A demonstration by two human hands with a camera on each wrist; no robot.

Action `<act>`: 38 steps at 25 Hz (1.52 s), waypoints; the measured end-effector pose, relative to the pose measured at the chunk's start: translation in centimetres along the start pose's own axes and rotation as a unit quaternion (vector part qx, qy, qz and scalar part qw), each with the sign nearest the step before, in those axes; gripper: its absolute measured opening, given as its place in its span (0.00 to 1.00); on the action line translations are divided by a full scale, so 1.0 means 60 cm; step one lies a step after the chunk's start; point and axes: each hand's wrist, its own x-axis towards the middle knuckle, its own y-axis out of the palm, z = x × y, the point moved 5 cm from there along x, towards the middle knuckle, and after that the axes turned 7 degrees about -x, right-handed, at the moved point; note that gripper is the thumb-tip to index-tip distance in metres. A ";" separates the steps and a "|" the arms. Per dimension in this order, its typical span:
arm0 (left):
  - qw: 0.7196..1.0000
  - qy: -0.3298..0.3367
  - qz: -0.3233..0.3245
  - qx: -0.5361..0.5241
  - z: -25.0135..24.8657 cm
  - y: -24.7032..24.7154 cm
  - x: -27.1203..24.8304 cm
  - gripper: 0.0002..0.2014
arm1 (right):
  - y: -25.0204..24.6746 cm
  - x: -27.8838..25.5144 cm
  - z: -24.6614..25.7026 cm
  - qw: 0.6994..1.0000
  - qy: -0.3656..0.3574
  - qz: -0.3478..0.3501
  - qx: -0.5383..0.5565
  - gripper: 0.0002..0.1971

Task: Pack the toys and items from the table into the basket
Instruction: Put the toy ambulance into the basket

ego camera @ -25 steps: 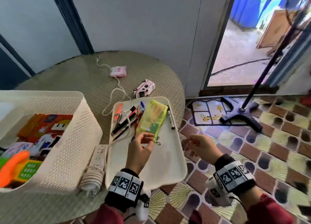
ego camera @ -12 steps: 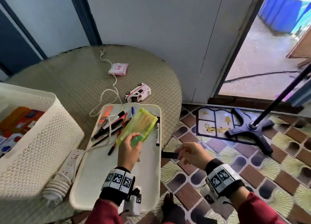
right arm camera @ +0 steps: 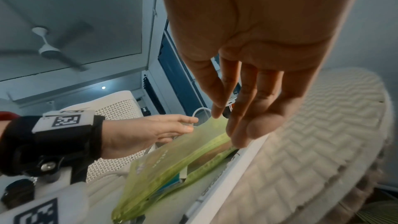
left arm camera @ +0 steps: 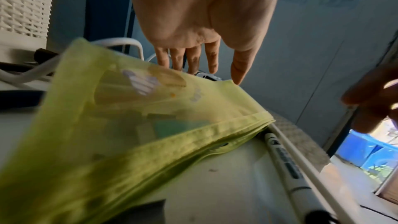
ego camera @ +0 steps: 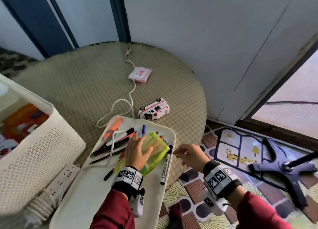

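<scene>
The left hand (ego camera: 136, 153) lies flat on a translucent yellow-green pouch (ego camera: 155, 150), fingers straight and spread over it, the thumb reaching toward the pouch's right edge; nothing is gripped. The pouch lies on a white tray (ego camera: 89, 192), which rests on the woven counter (ego camera: 72, 84) and juts over its near edge. The right hand (ego camera: 189, 155) hovers just right of the pouch, released, fingers loosely extended toward its zip edge; from the right wrist view the fingertips (right arm camera: 241, 134) sit close over that edge, but whether they touch it cannot be told. Between the 2 hands a black-capped marker (ego camera: 165, 166) lies along the tray's right rim, just beside the pouch. Beyond the left hand's fingers lie a cluster of pens (ego camera: 117, 139) and an orange highlighter (ego camera: 114, 127), with a white cable (ego camera: 120, 104) looping across them. Further out past both hands a toy ambulance (ego camera: 154, 109) sits on its side on the counter, and beyond it a pink packet (ego camera: 140, 74). Well to the left of the left hand stands the white perforated basket (ego camera: 39, 147), holding colourful items, with a power strip (ego camera: 66, 174) beside its base.
</scene>
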 end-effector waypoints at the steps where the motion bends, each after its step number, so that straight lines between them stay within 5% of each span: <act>1: 0.999 -0.018 0.019 0.026 0.001 0.008 0.011 0.40 | -0.008 0.018 -0.002 1.000 -0.004 0.002 -0.003 0.11; 4: 0.991 -0.037 0.019 0.128 0.011 0.035 0.030 0.47 | -0.033 0.068 -0.008 1.000 -0.019 -0.017 -0.015 0.12; 10: 0.988 -0.032 0.020 0.150 0.030 0.061 0.046 0.36 | -0.060 0.190 0.026 0.983 -0.113 -0.013 -0.142 0.21; 14: 0.989 -0.054 -0.006 0.138 0.040 0.054 0.049 0.33 | -0.070 0.284 0.075 0.912 -0.251 0.010 -0.324 0.31; 17: 0.987 -0.076 -0.003 0.142 0.040 0.053 0.053 0.33 | -0.058 0.346 0.083 0.850 -0.301 0.075 -0.426 0.37; 19: 0.982 -0.095 0.034 0.158 0.039 0.056 0.054 0.33 | -0.053 0.371 0.085 0.838 -0.307 0.084 -0.443 0.40; 25: 0.984 -0.105 0.015 0.142 0.041 0.062 0.049 0.33 | -0.041 0.421 0.120 0.833 -0.330 0.025 -0.444 0.41; 31: 0.981 -0.121 0.044 0.144 0.036 0.056 0.052 0.34 | -0.046 0.448 0.141 0.838 -0.327 0.001 -0.437 0.33; 38: 0.986 -0.106 0.019 0.127 0.024 0.052 0.053 0.33 | -0.077 0.431 0.142 0.900 -0.306 0.020 -0.311 0.33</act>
